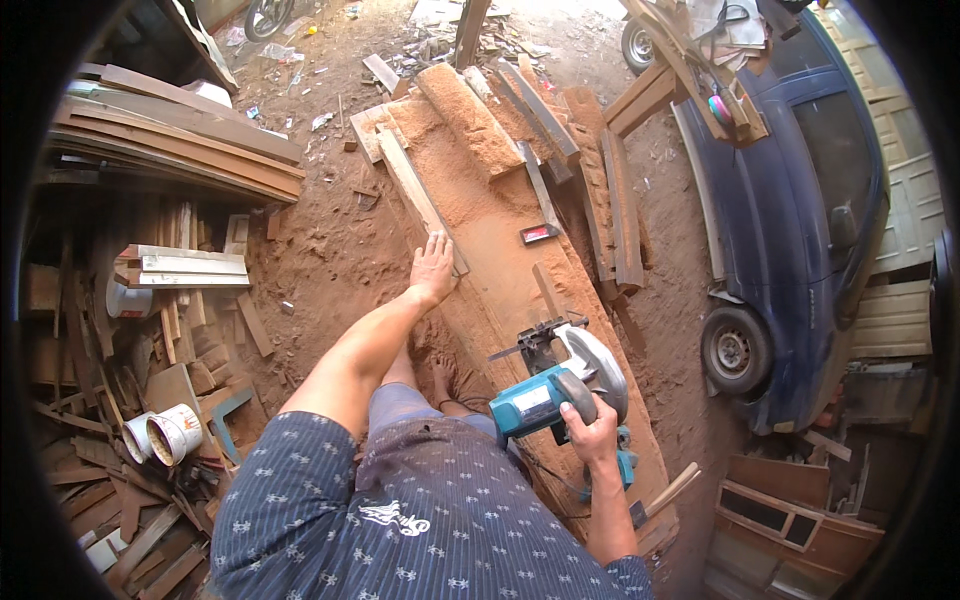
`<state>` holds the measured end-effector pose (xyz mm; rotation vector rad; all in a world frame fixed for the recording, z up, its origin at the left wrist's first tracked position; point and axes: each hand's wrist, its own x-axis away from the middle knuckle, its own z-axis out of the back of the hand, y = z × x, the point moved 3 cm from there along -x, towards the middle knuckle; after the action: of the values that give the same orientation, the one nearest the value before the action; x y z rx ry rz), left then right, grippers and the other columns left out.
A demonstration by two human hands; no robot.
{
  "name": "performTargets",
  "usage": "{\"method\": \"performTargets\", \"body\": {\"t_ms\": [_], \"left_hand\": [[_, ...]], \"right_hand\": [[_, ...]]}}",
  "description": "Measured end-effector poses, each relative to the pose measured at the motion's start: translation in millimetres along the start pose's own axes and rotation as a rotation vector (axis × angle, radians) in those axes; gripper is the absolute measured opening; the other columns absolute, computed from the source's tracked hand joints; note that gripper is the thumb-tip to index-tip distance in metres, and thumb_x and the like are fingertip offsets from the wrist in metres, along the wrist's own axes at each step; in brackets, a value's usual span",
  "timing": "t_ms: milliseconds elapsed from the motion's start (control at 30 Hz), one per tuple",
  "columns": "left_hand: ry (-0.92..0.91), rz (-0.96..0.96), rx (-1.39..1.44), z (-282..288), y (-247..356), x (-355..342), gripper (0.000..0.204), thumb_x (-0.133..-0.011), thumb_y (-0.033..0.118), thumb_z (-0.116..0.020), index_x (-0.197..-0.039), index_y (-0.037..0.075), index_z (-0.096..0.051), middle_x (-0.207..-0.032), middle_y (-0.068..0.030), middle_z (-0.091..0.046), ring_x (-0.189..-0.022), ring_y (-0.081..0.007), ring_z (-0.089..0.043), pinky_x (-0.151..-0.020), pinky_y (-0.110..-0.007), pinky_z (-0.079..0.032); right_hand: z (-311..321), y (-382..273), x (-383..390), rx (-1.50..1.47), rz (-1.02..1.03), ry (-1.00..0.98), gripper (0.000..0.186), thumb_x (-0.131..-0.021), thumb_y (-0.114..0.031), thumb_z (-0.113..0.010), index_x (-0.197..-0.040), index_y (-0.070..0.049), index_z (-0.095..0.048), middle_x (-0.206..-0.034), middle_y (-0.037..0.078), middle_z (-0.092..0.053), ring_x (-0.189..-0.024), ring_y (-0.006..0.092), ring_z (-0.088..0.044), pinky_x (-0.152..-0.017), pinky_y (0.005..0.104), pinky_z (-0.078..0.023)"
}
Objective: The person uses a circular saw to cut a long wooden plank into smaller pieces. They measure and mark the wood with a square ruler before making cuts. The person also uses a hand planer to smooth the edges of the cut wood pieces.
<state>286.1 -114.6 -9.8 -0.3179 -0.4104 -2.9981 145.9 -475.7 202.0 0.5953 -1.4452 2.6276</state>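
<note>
My right hand (592, 430) grips the black handle of a teal circular saw (528, 402). The saw, with its grey blade guard, sits on the near part of a long wooden workbench (490, 270) dusted with sawdust. My left hand (432, 268) lies flat with its fingers stretched out on the near end of a narrow wooden board (405, 185) along the bench's left edge. Between the hands and further off is a try square (538, 234) with a dark and red stock. Another teal tool (627, 462) shows partly behind my right wrist.
Sawdust-covered timber (470, 120) and several loose beams (620, 210) lie at the bench's far end and right side. Stacked planks (180, 140), scrap wood and white buckets (173, 435) stand at left. A dark blue vehicle (780, 220) is parked at right.
</note>
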Motion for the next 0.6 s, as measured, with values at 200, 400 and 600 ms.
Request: {"method": "performTargets", "body": {"t_ms": [200, 400, 600], "left_hand": [[0.075, -0.135, 0.079, 75, -21, 2, 0.071, -0.100, 0.038, -0.063, -0.152, -0.004, -0.040, -0.160, -0.0228, -0.039, -0.153, -0.0363, -0.030, -0.127, -0.047, -0.025], [0.184, 0.047, 0.374, 199, -61, -30, 0.053, -0.101, 0.038, -0.065, -0.144, 0.009, -0.056, -0.143, -0.0126, -0.062, -0.134, -0.0267, -0.057, -0.118, -0.045, -0.041], [0.283, 0.092, 0.383, 238, -67, -48, 0.052, -0.094, 0.040, -0.072, -0.136, 0.010, -0.066, -0.134, -0.0172, -0.067, -0.126, -0.0279, -0.064, -0.104, -0.043, -0.051]], "right_hand": [[6, -2, 4, -0.066, 0.093, 0.031, 0.029, -0.082, -0.017, -0.074, -0.103, 0.003, -0.071, -0.077, 0.005, -0.069, -0.070, 0.0125, -0.062, -0.067, 0.0307, -0.052], [1, -11, 1, -0.076, 0.097, 0.024, 0.027, -0.080, -0.014, -0.073, -0.101, 0.003, -0.071, -0.076, 0.004, -0.069, -0.068, 0.0116, -0.061, -0.065, 0.0300, -0.052], [-4, 2, -6, -0.153, 0.133, 0.045, 0.029, -0.080, -0.012, -0.072, -0.104, 0.004, -0.071, -0.079, 0.005, -0.069, -0.071, 0.0107, -0.062, -0.067, 0.0301, -0.052]]}}
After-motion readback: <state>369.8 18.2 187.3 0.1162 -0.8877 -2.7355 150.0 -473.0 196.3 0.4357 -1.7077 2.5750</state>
